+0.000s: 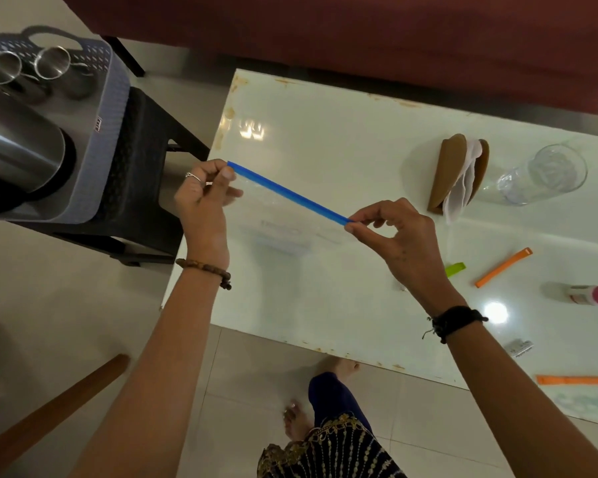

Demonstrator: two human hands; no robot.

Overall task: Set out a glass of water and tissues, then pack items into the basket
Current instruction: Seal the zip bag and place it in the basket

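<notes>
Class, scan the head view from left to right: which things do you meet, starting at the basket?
basket → left hand → blue strip → right hand → tissue holder → glass → pink-capped bottle

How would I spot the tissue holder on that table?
Look at the white table, toward its far right side. Just left of the clear glass stands the tissue holder: two brown rounded plates with white tissues wedged between them, the only brown thing on the tabletop.
</notes>
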